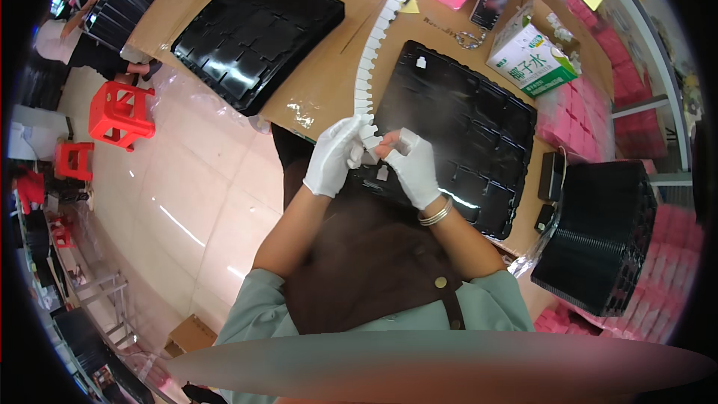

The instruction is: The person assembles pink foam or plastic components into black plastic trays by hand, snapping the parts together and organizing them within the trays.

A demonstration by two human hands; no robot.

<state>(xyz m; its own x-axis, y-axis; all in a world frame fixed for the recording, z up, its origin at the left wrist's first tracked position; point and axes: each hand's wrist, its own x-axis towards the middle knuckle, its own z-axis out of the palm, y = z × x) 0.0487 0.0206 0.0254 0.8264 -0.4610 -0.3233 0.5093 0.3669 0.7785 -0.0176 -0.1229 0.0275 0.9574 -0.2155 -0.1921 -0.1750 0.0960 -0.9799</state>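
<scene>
A long white strip of notched tabs [366, 67] curves from the far edge of the table down to my hands. My left hand [334, 155], in a white glove, is closed on the strip near its end. My right hand [411, 165], gloved with bare fingertips showing, pinches the strip's end piece beside it. Under my right hand lies a black plastic tray [479, 123] with shallow compartments. One small white tab [421, 63] sits in its far left corner, and another tab [383, 173] lies near the tray's close edge, below my hands.
A stack of black trays [258, 37] stands at the table's left. At the right are a phone [491, 3], a keychain [470, 39], an open carton [532, 52] and pink wrapped bundles [576, 120]. More stacked black trays [598, 236] stand lower right; red stools [120, 116] are on the floor.
</scene>
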